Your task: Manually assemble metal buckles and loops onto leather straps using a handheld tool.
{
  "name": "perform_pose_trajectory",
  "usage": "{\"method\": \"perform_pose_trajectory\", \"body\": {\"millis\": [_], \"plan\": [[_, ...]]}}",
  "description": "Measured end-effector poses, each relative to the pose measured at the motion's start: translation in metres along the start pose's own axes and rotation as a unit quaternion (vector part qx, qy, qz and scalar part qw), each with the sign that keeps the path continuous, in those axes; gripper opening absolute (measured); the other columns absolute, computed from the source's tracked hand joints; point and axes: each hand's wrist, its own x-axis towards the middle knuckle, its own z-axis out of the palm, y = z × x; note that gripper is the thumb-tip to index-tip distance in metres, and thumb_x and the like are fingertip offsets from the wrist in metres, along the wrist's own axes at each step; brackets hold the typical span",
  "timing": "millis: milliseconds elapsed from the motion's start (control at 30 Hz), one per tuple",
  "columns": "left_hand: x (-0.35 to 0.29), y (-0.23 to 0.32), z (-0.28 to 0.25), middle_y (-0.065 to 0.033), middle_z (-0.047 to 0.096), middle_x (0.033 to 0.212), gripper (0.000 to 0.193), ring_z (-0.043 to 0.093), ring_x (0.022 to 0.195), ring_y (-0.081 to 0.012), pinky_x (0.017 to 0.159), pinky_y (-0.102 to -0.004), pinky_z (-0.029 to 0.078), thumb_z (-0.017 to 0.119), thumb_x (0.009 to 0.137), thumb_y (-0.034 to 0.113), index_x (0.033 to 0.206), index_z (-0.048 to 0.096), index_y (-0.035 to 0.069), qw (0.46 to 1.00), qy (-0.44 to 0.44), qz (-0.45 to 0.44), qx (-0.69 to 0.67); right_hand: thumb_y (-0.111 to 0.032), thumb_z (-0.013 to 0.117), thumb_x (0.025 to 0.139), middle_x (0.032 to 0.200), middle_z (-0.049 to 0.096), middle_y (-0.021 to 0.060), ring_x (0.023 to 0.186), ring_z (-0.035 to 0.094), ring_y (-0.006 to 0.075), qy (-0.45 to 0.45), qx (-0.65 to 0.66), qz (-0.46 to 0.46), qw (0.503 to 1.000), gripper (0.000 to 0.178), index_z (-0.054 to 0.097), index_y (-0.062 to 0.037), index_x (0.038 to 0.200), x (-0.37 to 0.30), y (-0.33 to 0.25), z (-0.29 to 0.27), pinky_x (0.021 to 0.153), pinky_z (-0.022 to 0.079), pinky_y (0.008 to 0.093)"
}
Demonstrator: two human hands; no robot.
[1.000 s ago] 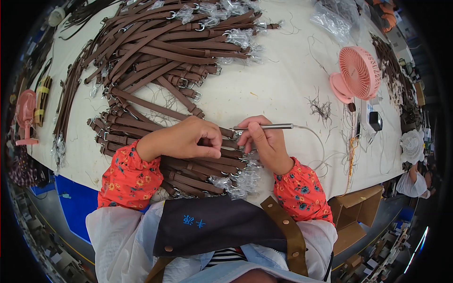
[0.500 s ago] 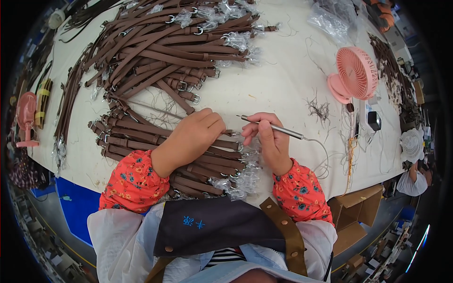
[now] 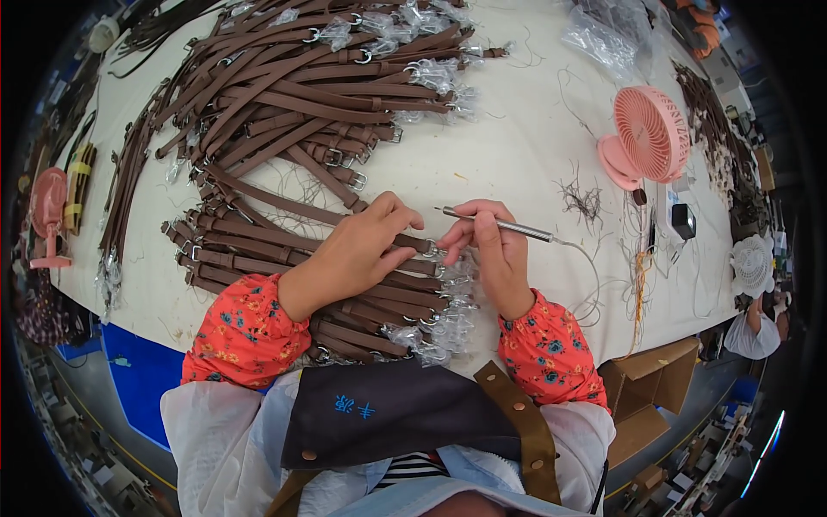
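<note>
In the head view, my only feed, I take twelve o'clock as the far side. The strap (image 3: pixel 284 202) I'm watching lies mid-bench (image 3: pixel 517 164), its long axis running from about ten o'clock to four and seeming to pass beneath the left hand (image 3: pixel 357 250). That hand is the nearer to its length; its grip is moderately wide, thumb and forefinger apart, with the strap's end showing between them, though I can't tell whether they touch it. The clasp (image 3: pixel 433 250) on that end sits near four o'clock from this grip and at nine from the right hand (image 3: pixel 495 254), just beside its lower fingers; contact there I can't make out. The right grip holds a pen (image 3: pixel 524 230) of steel, tip toward nine or ten o'clock, standing apart from the clasp at its twelve. More straps lie in a stack (image 3: pixel 250 250) at eight, a pile (image 3: pixel 284 95) at eleven, and a pink fan (image 3: pixel 652 133) at two.
</note>
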Motion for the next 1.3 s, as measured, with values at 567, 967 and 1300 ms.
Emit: {"method": "perform_pose_trajectory", "body": {"millis": [567,967,1300], "plan": [[0.0,-0.012,-0.013,-0.0075,0.059,0.084,0.009,0.059,0.07,-0.0154,0.065,-0.0279,0.049,0.068,0.084,0.002,0.086,0.06,-0.001,0.992,-0.035,-0.056,-0.105,-0.029,0.045,0.104,0.071,0.062,0.0032,0.055,0.056,0.0066,-0.037,-0.067,0.075,0.994,0.037,0.063,0.0026,0.097,-0.001,-0.006,0.001,0.053,0.044,0.0202],[-0.001,-0.013,-0.012,-0.0071,0.059,0.085,0.008,0.058,0.071,-0.0155,0.065,-0.0283,0.048,0.068,0.084,0.003,0.085,0.061,-0.001,0.994,-0.054,-0.031,-0.092,-0.029,0.044,0.104,0.07,0.061,0.0031,0.054,0.056,0.0073,-0.041,-0.092,0.075,0.992,0.038,0.064,0.0021,0.095,-0.001,-0.005,0.003,0.051,0.044,0.0217],[0.0,-0.012,-0.012,-0.0072,0.059,0.085,0.009,0.057,0.07,-0.017,0.064,-0.0293,0.047,0.068,0.083,0.003,0.084,0.06,-0.001,0.994,-0.06,-0.028,-0.084,-0.029,0.043,0.104,0.068,0.062,0.0037,0.053,0.057,0.0078,-0.043,-0.111,0.07,0.99,0.038,0.064,0.0014,0.096,-0.001,-0.006,0.003,0.05,0.044,0.0219]]}}
